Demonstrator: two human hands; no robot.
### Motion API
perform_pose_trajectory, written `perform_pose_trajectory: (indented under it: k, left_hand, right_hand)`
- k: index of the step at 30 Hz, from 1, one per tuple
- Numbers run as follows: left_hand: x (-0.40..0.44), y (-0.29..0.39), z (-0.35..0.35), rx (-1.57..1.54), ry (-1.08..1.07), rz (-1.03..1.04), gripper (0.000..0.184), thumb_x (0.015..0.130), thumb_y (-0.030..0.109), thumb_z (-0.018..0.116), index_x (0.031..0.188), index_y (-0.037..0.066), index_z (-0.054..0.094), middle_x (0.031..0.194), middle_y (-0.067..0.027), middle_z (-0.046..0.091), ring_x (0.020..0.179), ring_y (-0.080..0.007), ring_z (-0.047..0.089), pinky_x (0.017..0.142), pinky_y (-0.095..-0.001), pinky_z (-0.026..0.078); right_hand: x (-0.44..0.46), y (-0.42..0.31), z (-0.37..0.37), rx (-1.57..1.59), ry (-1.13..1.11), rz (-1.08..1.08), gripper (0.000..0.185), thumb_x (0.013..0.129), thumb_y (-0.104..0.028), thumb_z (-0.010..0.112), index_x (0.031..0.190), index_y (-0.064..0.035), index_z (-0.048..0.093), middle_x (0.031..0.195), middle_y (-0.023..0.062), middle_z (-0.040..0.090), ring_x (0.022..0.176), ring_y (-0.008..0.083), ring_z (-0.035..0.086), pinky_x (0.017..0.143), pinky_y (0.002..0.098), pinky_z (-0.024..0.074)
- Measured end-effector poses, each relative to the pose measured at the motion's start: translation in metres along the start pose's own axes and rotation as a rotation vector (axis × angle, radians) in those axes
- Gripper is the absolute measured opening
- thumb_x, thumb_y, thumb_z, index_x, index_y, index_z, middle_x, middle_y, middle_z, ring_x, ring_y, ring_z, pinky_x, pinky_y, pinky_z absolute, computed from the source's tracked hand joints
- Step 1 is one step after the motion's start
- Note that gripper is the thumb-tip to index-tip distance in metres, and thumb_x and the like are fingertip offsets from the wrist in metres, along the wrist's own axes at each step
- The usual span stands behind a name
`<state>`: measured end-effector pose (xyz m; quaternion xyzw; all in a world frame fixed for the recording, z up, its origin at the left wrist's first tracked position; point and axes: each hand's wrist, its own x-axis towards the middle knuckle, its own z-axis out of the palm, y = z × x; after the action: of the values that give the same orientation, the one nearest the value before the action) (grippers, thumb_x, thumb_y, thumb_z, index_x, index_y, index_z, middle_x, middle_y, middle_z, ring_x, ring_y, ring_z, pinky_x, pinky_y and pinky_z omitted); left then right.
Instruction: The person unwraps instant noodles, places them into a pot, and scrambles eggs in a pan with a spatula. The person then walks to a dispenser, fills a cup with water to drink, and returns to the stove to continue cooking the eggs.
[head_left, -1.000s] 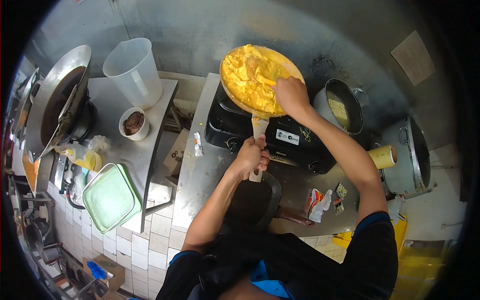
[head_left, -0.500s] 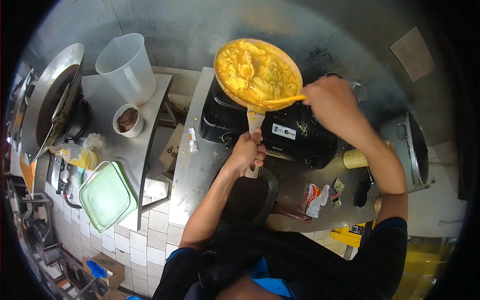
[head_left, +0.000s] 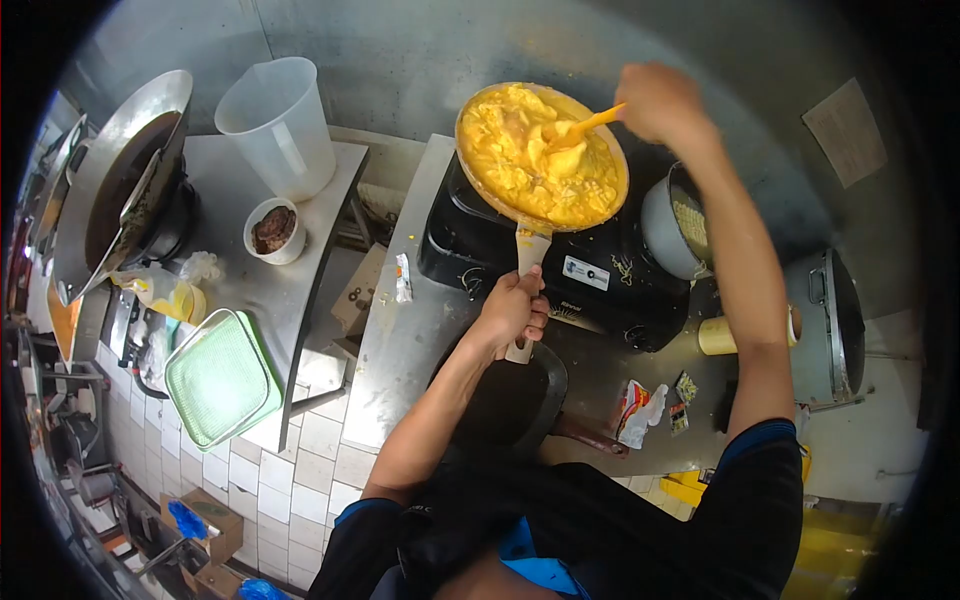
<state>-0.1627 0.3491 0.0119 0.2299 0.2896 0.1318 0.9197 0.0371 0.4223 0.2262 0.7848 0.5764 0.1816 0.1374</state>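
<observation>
My left hand (head_left: 512,312) is wrapped round the pale handle of a frying pan (head_left: 533,246) over the left part of a black gas stove (head_left: 585,305). Soft yellow scrambled egg (head_left: 520,130) fills the pan, in thick folds with liquid between. Above the pan's right side, my right hand (head_left: 660,102) is closed on the handle of an orange spatula (head_left: 600,117). The spatula's far end lies in the egg, partly covered by it. A grey pot with noodles (head_left: 690,225) stands on the stove's right side, under my right forearm.
A dark square pan (head_left: 510,405) lies in front of the stove, near a torn packet (head_left: 640,412) and a yellow roll (head_left: 717,337). On the left table are a large wok (head_left: 75,215), a clear jug (head_left: 290,130), a white tub (head_left: 275,232) and a green basket (head_left: 222,375). A tall lidded pot (head_left: 815,330) is at right.
My right hand has moved up and away from me, drawing the spatula from the pan's near rim into the egg. The noodle pot shows more now. My left hand keeps its hold.
</observation>
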Motion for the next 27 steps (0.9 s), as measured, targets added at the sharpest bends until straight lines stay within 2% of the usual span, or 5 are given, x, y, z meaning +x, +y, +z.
perform_pose_trajectory:
  k: [6, 11, 17, 21, 27]
  left_hand:
    - [-0.001, 0.003, 0.001, -0.018, -0.001, -0.015, 0.028, 0.099, 0.035, 0.047, 0.091, 0.010, 0.037, 0.063, 0.0021, 0.032, 0.048, -0.0061, 0.028, 0.039, -0.0215, 0.025]
    - [0.000, 0.000, 0.002, 0.073, 0.027, 0.018, 0.027, 0.100, 0.034, 0.045, 0.091, 0.009, 0.036, 0.063, 0.0020, 0.031, 0.048, -0.0068, 0.028, 0.039, -0.0223, 0.026]
    - [0.003, -0.003, 0.000, 0.112, 0.038, 0.062, 0.026, 0.100, 0.033, 0.045, 0.091, 0.010, 0.037, 0.062, 0.0023, 0.031, 0.048, -0.0066, 0.028, 0.039, -0.0224, 0.025]
    - [0.002, -0.003, 0.001, -0.003, 0.018, 0.050, 0.025, 0.099, 0.032, 0.047, 0.088, 0.011, 0.040, 0.062, 0.0028, 0.032, 0.046, -0.0056, 0.027, 0.039, -0.0219, 0.024]
    - [0.002, -0.005, -0.001, -0.023, -0.013, 0.051, 0.025, 0.099, 0.033, 0.046, 0.088, 0.010, 0.041, 0.062, 0.0038, 0.032, 0.046, -0.0050, 0.025, 0.038, -0.0219, 0.023]
  right_hand:
    - [-0.094, 0.002, -0.052, 0.217, -0.031, -0.128, 0.012, 0.079, -0.016, 0.068, 0.088, -0.0087, 0.072, 0.078, 0.0147, 0.066, 0.076, 0.0324, 0.064, 0.067, 0.0425, 0.0496]
    - [-0.098, -0.055, 0.052, 0.478, 0.058, -0.255, 0.013, 0.081, -0.020, 0.066, 0.079, -0.0065, 0.068, 0.079, 0.0158, 0.065, 0.077, 0.0370, 0.064, 0.070, 0.0458, 0.0506]
    - [-0.024, -0.119, 0.111, 0.726, 0.070, 0.182, 0.021, 0.084, -0.020, 0.063, 0.081, 0.0008, 0.066, 0.084, 0.0236, 0.065, 0.084, 0.0381, 0.065, 0.073, 0.0472, 0.0511]
    - [-0.008, -0.077, 0.128, 0.699, 0.080, 0.346, 0.024, 0.085, -0.021, 0.063, 0.086, 0.0026, 0.066, 0.087, 0.0251, 0.066, 0.087, 0.0381, 0.065, 0.077, 0.0460, 0.0515]
    - [-0.070, 0.007, 0.099, 0.531, -0.122, 0.181, 0.025, 0.083, -0.021, 0.063, 0.086, 0.0039, 0.065, 0.091, 0.0270, 0.065, 0.092, 0.0415, 0.063, 0.082, 0.0466, 0.0497]
